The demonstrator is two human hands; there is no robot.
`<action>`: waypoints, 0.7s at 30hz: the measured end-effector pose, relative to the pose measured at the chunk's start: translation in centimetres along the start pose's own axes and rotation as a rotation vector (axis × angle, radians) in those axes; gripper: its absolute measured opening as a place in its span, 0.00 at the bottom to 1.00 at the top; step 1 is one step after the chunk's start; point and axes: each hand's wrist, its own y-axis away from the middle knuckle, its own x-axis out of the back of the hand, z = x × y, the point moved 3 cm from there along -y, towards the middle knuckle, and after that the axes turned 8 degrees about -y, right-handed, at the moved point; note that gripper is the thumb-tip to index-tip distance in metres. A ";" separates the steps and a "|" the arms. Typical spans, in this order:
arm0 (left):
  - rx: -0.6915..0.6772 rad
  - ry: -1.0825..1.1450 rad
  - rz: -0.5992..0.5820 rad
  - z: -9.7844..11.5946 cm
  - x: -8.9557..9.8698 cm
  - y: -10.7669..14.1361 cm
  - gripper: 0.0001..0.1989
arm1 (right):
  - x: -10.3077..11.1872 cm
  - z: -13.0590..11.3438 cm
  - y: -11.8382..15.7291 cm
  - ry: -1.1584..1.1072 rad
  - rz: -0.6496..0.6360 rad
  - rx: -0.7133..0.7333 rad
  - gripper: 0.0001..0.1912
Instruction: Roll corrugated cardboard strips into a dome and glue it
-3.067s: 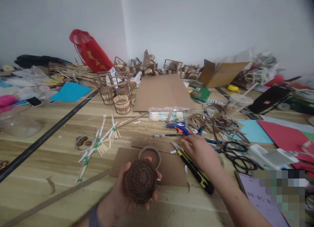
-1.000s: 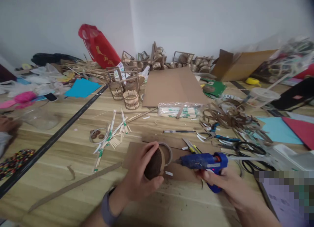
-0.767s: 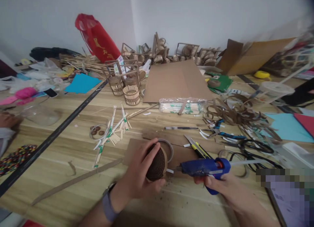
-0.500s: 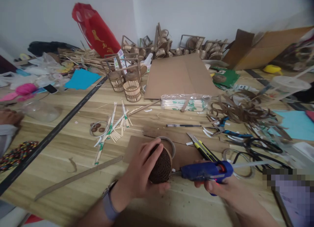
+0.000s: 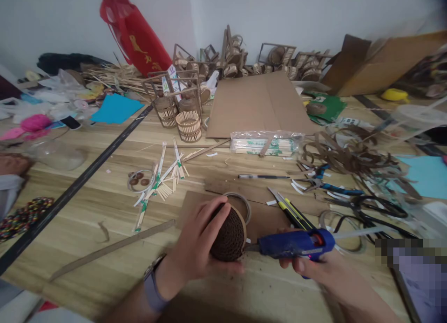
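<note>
My left hand (image 5: 200, 243) is wrapped round a dark brown coiled disc (image 5: 228, 237) with a lighter rim, tilted so its ridged face shows. In my right hand (image 5: 307, 264) is a blue glue gun (image 5: 296, 244), a pale glue stick poking from its back. The nozzle points left and meets or nearly meets the disc's lower right edge. Behind the disc lies a pale ring (image 5: 240, 204) on a piece of cardboard (image 5: 265, 220). A yellow-and-black utility knife (image 5: 293, 211) rests just beyond the glue gun.
Small stick baskets (image 5: 189, 126) with frames stand behind a pile of cut sticks (image 5: 167, 188). Pliers (image 5: 324, 185), scissors (image 5: 370, 206) and curled brown strips (image 5: 345, 150) lie at the right. A phone-like device (image 5: 412, 281) is at the near right; another person's hand (image 5: 14, 164) rests far left.
The view has shifted slightly. Both hands keep their grip on the disc and the glue gun, and the nozzle stays at the disc's edge.
</note>
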 end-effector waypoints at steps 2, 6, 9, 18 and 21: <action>-0.004 -0.013 0.004 0.0 0.1 -0.1 0.44 | 0.0 0.0 0.0 0.007 -0.012 -0.008 0.31; -0.017 -0.041 0.027 0.1 0.3 -0.2 0.45 | 0.2 0.1 0.0 0.015 -0.023 -0.033 0.32; -0.036 -0.058 0.039 0.1 0.5 -0.3 0.44 | 0.5 0.4 -0.1 0.041 -0.025 -0.043 0.32; -0.033 -0.052 0.046 0.4 0.8 -0.7 0.41 | 0.3 0.2 -0.2 0.055 -0.048 0.005 0.30; -0.017 -0.038 0.053 0.5 0.8 -0.7 0.40 | 0.2 -0.1 -0.1 0.063 -0.023 0.018 0.30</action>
